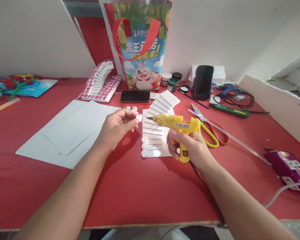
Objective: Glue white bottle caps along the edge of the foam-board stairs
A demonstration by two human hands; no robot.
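Note:
My right hand (190,143) grips a yellow hot glue gun (175,122) by its handle. Its nozzle points left, close to my left fingertips, and a small orange light glows on its body. My left hand (118,128) pinches a small white round piece (139,117) between thumb and fingers. Just behind it lie more white round pieces (128,108), partly hidden by my fingers. Below the gun is a white stepped foam-board model (153,136), its flat strips fanning in a curve over a white base. Several round pieces (144,146) sit along its left front edge.
White foam sheets (47,146) lie left. A pink-dotted stepped model (100,85), a phone (135,96) and a tall printed bag (142,50) stand behind. Scissors (208,136), a clear rod (242,145), a green cutter (231,110) and a purple box (287,166) are right.

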